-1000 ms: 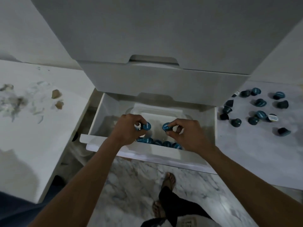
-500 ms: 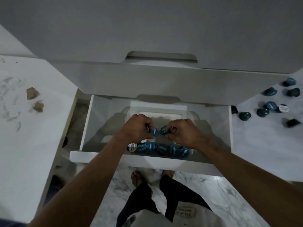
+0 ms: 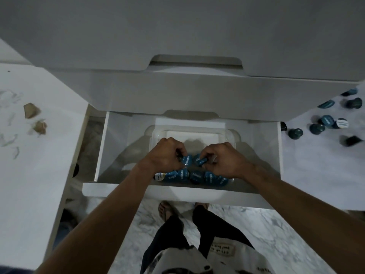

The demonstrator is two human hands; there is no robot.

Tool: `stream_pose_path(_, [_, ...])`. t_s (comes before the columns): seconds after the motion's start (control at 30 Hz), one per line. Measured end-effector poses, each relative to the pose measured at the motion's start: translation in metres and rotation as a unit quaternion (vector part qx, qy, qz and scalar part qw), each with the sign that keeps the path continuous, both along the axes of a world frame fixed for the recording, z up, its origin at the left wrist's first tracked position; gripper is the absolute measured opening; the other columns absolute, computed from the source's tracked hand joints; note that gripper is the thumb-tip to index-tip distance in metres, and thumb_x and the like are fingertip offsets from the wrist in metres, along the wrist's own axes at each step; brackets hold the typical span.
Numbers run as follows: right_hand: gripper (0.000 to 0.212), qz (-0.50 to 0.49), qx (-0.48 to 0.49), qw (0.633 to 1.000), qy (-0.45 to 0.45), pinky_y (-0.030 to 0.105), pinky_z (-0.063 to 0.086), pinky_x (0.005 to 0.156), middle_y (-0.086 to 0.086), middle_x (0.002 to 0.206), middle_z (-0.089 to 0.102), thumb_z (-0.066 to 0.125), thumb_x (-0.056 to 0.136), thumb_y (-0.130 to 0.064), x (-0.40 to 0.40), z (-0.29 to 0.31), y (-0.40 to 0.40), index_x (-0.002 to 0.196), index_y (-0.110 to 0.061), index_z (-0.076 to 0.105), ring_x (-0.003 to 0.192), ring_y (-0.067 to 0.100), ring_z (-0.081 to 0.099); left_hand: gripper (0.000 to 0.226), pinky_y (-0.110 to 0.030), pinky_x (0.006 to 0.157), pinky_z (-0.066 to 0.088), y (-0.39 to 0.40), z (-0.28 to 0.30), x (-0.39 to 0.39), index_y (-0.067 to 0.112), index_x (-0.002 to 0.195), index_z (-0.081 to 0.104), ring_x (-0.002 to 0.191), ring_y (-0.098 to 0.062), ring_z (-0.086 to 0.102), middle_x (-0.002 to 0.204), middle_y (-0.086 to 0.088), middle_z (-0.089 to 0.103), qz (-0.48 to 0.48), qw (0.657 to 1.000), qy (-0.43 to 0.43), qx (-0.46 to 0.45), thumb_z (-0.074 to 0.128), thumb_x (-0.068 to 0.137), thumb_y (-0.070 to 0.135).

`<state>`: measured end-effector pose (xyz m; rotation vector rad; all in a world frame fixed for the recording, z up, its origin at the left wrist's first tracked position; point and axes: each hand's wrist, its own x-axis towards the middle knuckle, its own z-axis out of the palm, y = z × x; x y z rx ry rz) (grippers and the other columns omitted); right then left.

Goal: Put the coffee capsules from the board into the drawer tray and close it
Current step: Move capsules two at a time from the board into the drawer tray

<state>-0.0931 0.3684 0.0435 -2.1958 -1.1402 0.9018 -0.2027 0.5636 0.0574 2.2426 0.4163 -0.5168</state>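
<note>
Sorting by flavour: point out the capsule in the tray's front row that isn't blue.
The white-topped capsule at the row's left end, beside the left wrist; the others show blue tops.

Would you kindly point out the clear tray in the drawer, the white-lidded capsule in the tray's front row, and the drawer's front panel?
clear tray [image 3: 229,133]: head view, bare back-right rim.
white-lidded capsule [image 3: 159,176]: head view, its lid.
drawer front panel [image 3: 177,191]: head view, top edge.
</note>
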Motion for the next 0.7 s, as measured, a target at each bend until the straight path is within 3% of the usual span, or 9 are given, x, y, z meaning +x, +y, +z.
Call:
stream_pose_path(0.2, [0.022, -0.01, 0.002, 1.0, 0.028, 0.022, 0.057, 0.077, -0.003, 0.093, 0.074, 0.077, 0.078, -0.012, -0.0003, -0.0016, -0.0011, 0.1, -0.017, 0.075, 0.08, 0.005, 0.068, 0.011, -0.017, 0.074, 0.052, -0.0019, -0.004, -0.0013, 0.019, 0.084, 0.072, 0.082, -0.007, 0.066, 0.085, 0.005, 0.071, -0.009, 1.0, -0.013, 0.0, 0.078, 0.077, 0.015])
stream_pose_path(0.4, [0.021, 0.002, -0.012, 0.999, 0.035, 0.027, 0.057, 0.078, -0.004, 0.093, 0.073, 0.078, 0.08, -0.016, -0.0013, -0.005, -0.0003, 0.099, -0.02, 0.074, 0.081, 0.006, 0.066, 0.012, -0.011, 0.068, 0.046, -0.0021, -0.0061, 0.0012, 0.017, 0.087, 0.071, 0.078, -0.005, 0.064, 0.082, 0.009, 0.068, -0.013, 1.0, -0.012, 0.004, 0.078, 0.078, 0.012])
stream_pose_path(0.6, [0.02, -0.001, -0.006, 0.999, 0.037, 0.027, 0.057, 0.078, -0.004, 0.093, 0.074, 0.077, 0.08, -0.019, 0.0004, -0.0055, -0.0021, 0.099, -0.022, 0.073, 0.083, 0.007, 0.067, 0.014, -0.012, 0.064, 0.051, -0.004, -0.003, 0.0, 0.016, 0.09, 0.07, 0.077, -0.006, 0.067, 0.087, 0.005, 0.069, 0.012, 1.0, -0.017, 0.006, 0.077, 0.079, 0.014])
stream_pose_path(0.7, [0.019, -0.027, 0.026, 0.999, 0.031, 0.025, 0.056, 0.077, -0.007, 0.093, 0.073, 0.078, 0.08, -0.023, 0.0044, -0.0006, -0.0042, 0.098, -0.022, 0.072, 0.083, 0.003, 0.066, 0.016, -0.016, 0.068, 0.052, -0.0042, 0.0014, -0.0046, 0.02, 0.09, 0.069, 0.082, -0.005, 0.065, 0.087, 0.009, 0.067, 0.03, 0.999, -0.035, 0.021, 0.079, 0.077, 0.019])
